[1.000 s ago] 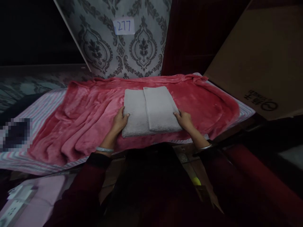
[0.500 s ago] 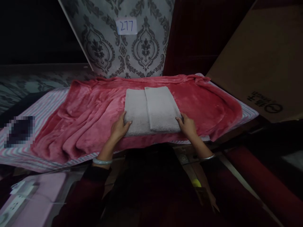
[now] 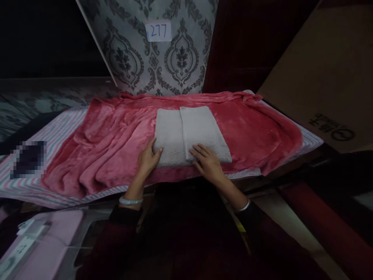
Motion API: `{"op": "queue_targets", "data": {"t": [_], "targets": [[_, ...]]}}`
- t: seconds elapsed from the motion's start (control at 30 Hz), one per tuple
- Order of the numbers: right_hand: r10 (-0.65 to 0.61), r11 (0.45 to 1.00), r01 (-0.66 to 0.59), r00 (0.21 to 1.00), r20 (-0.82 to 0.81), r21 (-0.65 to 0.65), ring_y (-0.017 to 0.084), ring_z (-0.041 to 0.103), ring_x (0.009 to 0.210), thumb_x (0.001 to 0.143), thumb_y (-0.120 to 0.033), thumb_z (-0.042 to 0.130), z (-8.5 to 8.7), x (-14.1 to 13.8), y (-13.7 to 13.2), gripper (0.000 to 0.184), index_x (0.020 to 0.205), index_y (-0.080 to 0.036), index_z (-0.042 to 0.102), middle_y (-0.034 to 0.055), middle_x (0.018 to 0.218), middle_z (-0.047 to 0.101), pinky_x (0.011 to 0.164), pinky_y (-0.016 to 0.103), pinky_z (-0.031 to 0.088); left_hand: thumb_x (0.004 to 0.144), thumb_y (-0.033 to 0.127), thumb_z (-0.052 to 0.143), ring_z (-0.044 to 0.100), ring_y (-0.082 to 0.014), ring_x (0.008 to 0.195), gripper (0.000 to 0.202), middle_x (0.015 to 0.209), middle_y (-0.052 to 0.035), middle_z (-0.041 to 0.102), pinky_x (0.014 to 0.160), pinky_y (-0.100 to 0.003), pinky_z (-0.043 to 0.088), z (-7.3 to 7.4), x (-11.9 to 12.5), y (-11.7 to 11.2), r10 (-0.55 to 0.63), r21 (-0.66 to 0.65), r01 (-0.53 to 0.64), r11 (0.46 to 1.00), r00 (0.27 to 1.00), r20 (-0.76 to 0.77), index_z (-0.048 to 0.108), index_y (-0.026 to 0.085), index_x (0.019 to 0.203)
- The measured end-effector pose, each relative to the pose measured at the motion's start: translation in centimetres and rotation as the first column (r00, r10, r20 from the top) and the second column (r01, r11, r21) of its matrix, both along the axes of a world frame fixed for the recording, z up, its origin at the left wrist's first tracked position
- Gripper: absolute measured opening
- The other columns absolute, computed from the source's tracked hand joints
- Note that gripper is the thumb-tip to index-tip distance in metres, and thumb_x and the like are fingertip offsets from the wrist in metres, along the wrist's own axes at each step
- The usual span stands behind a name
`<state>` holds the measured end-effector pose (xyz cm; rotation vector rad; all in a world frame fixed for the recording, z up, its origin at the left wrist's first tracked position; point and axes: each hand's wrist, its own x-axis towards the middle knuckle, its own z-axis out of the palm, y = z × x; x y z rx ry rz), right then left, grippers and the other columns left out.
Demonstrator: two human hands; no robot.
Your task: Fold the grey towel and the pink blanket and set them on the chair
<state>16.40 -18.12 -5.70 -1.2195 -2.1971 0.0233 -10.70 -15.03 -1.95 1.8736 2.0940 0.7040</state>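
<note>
A light grey towel (image 3: 169,132), folded with its right-hand flap (image 3: 201,126) lying over the left part, rests on a red plush blanket (image 3: 250,132). At the towel's lower left edge is my left hand (image 3: 148,159), thumb on top of the cloth and apart from the fingers, which touch the side. My right hand (image 3: 208,163) lies flat on the flap near its front edge, fingers stretched out and pointing left. Both hands look open. A pale bangle is on each wrist.
Under the blanket is a striped sheet (image 3: 310,138). A large cardboard box (image 3: 320,77) stands at the right, a dark screen (image 3: 52,39) at the left. A paper marked 277 (image 3: 159,30) hangs on the patterned wall. A white power strip (image 3: 21,247) lies at lower left.
My right hand has left the towel's right edge and moved left onto the flap, now lying flat. My left hand stays at the left edge. The view has shifted slightly.
</note>
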Motion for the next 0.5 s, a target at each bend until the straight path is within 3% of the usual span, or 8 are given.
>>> {"op": "queue_targets", "data": {"t": [0.1,0.3,0.5], "targets": [[0.002,0.999,0.000,0.999,-0.033,0.050,0.027,0.053,0.143,0.099,-0.015,0.053,-1.0,0.3,0.6,0.042,0.136,-0.026,0.069,0.0084,0.143,0.067,0.118,0.055,0.042,0.096,0.042,0.056,0.073,-0.0290,0.096,0.064,0.097,-0.0081,0.076,0.089,-0.039,0.055,-0.1,0.0,0.0,0.003,0.005,-0.002,1.000,1.000,-0.011,0.048,0.016,0.154],[0.006,0.993,0.009,0.992,-0.125,0.119,0.023,0.063,0.132,0.104,-0.016,0.046,-1.5,0.0,0.3,0.039,0.129,-0.025,0.073,0.0078,0.127,0.076,0.115,0.049,0.049,0.096,0.043,0.056,0.073,-0.0298,0.095,0.064,0.092,-0.0076,0.076,0.088,-0.040,0.055,-0.3,0.0,0.0,0.016,0.006,-0.016,1.000,1.000,-0.016,0.049,0.016,0.154],[-0.003,0.995,0.005,1.000,-0.027,0.100,0.027,0.057,0.139,0.103,-0.024,0.049,-1.3,-0.8,-0.6,0.036,0.131,-0.020,0.072,0.0121,0.139,0.069,0.119,0.053,0.042,0.096,0.044,0.057,0.073,-0.0303,0.095,0.064,0.090,-0.0074,0.075,0.087,-0.040,0.056,-0.3,0.0,0.0,0.018,0.018,-0.018,1.000,1.000,-0.017,0.050,0.016,0.154]]}}
